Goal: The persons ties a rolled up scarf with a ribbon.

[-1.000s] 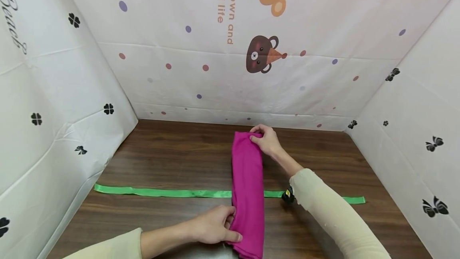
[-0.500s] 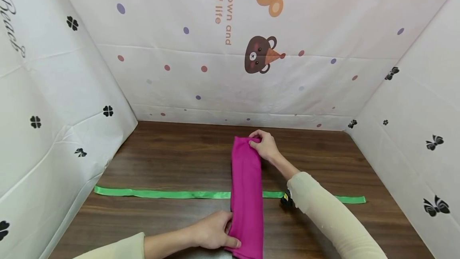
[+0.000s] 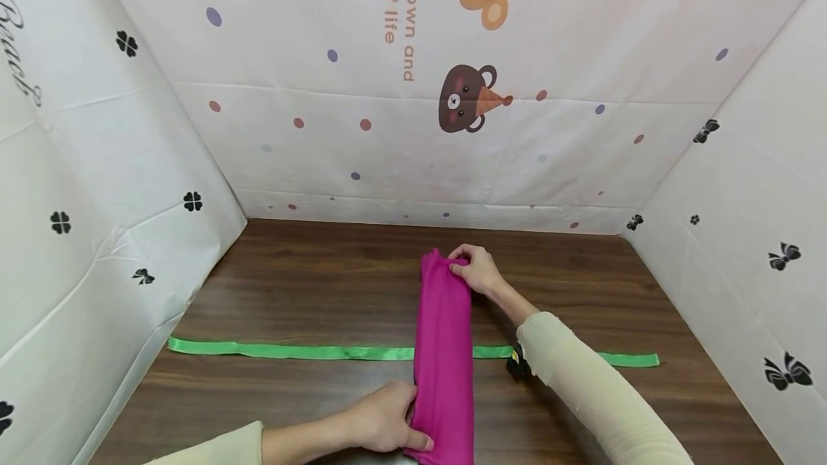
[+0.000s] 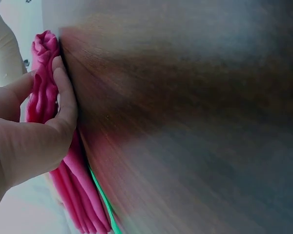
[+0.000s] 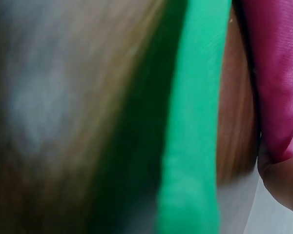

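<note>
If either of our hands lets its pinch slacken, we judge that the layered folds of the magenta cloth (image 3: 443,357) could fan open, since the far end already looks puckered at its left corner. An uneven pull between the two ends might also twist the strip, and dragging it sideways could carry along the green ribbon (image 3: 291,351), which passes behind it on the surface (image 3: 323,285). The cloth lies lengthwise between our hands, crossing the ribbon. Our left hand (image 3: 382,418) is at the near end, on its left edge, fingers bent and thumb closed over the folds. Our right hand (image 3: 479,270) pinches the far right corner between thumb and fingers, with little gap left between them.
</note>
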`<move>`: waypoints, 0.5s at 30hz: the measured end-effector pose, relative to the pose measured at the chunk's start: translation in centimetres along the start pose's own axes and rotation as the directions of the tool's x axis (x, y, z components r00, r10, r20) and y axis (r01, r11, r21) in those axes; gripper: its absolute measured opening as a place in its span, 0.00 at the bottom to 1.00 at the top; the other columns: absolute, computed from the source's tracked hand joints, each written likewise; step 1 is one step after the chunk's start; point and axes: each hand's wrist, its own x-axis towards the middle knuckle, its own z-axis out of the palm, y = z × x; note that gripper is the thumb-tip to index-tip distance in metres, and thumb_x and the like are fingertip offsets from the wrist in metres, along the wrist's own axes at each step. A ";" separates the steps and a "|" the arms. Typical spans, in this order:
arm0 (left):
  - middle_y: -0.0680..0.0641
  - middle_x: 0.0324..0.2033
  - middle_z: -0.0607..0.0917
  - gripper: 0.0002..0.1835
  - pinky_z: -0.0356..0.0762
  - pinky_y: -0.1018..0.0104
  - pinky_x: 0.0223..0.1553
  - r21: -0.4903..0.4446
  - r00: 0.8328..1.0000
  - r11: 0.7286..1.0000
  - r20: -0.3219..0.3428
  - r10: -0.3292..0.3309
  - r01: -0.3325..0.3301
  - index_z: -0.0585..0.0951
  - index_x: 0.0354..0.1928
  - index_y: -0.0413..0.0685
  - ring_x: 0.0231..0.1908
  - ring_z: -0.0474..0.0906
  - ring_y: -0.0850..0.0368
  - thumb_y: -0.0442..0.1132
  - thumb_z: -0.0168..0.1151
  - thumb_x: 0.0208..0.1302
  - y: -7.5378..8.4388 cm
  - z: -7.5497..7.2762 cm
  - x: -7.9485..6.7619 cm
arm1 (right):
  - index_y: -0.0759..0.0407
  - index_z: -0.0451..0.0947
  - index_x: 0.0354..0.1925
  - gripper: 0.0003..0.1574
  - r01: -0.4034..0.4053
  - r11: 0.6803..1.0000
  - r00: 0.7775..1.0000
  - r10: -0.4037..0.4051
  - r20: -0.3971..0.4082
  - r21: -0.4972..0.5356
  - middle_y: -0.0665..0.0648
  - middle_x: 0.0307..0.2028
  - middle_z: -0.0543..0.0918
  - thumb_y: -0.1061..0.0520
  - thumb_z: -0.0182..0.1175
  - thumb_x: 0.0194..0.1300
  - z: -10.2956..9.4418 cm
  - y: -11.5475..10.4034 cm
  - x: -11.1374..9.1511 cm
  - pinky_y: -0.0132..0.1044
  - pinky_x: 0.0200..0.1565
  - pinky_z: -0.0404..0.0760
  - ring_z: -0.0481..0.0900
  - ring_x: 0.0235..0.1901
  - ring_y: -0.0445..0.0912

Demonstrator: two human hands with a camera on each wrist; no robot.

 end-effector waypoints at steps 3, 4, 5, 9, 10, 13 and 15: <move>0.61 0.21 0.79 0.15 0.76 0.73 0.32 0.020 1.000 1.000 -0.008 0.004 -0.004 0.79 0.32 0.56 0.24 0.73 0.71 0.42 0.81 0.58 -0.1 0.0 0.0 | 0.59 0.85 0.46 0.08 0.019 0.999 1.000 -0.019 0.009 -0.040 0.59 0.42 0.86 0.64 0.69 0.69 0.1 0.1 0.1 0.41 0.42 0.79 0.79 0.38 0.49; 0.61 0.20 0.79 0.15 0.76 0.73 0.32 0.021 1.000 1.000 -0.009 0.002 -0.002 0.79 0.32 0.56 0.24 0.73 0.71 0.42 0.81 0.58 -0.2 0.0 0.0 | 0.59 0.85 0.46 0.08 0.029 0.998 0.999 -0.029 0.016 -0.054 0.59 0.42 0.86 0.64 0.69 0.69 0.1 0.1 0.1 0.41 0.42 0.79 0.79 0.38 0.49; 0.61 0.20 0.79 0.15 0.76 0.73 0.31 0.022 1.000 1.000 -0.010 0.001 0.000 0.79 0.32 0.56 0.24 0.73 0.71 0.42 0.81 0.58 -0.2 0.0 0.0 | 0.60 0.85 0.46 0.08 0.040 0.997 0.999 -0.038 0.024 -0.068 0.60 0.41 0.86 0.63 0.68 0.69 0.2 0.1 0.1 0.41 0.41 0.79 0.79 0.38 0.49; 0.60 0.20 0.78 0.16 0.76 0.73 0.30 0.028 1.000 1.000 -0.006 -0.008 0.008 0.79 0.31 0.56 0.23 0.72 0.70 0.44 0.82 0.57 -0.3 0.1 0.0 | 0.59 0.85 0.47 0.07 0.044 0.994 0.998 -0.038 0.059 -0.095 0.60 0.41 0.86 0.62 0.68 0.71 0.2 0.0 0.2 0.41 0.40 0.79 0.79 0.37 0.49; 0.60 0.20 0.78 0.16 0.76 0.72 0.30 0.018 1.000 1.000 -0.002 -0.012 0.012 0.79 0.31 0.56 0.23 0.72 0.70 0.43 0.82 0.58 -0.4 0.1 0.1 | 0.59 0.85 0.47 0.07 0.040 0.994 0.997 -0.034 0.065 -0.100 0.59 0.42 0.85 0.62 0.68 0.71 0.2 -0.1 0.2 0.40 0.40 0.79 0.79 0.37 0.49; 0.60 0.20 0.79 0.15 0.76 0.72 0.30 0.008 1.000 1.000 0.007 -0.017 0.017 0.79 0.32 0.55 0.23 0.73 0.70 0.43 0.82 0.58 -0.4 0.1 0.2 | 0.58 0.85 0.47 0.07 0.036 0.993 0.997 -0.028 0.070 -0.114 0.59 0.43 0.85 0.62 0.68 0.71 0.1 -0.1 0.2 0.40 0.41 0.79 0.78 0.39 0.49; 0.60 0.20 0.79 0.15 0.76 0.72 0.30 0.007 1.000 1.000 0.011 -0.017 0.017 0.80 0.32 0.55 0.23 0.73 0.70 0.43 0.82 0.57 -0.4 0.0 0.3 | 0.58 0.85 0.47 0.07 0.038 0.993 0.997 -0.029 0.074 -0.116 0.59 0.44 0.85 0.62 0.68 0.71 0.0 -0.1 0.2 0.41 0.41 0.79 0.78 0.39 0.50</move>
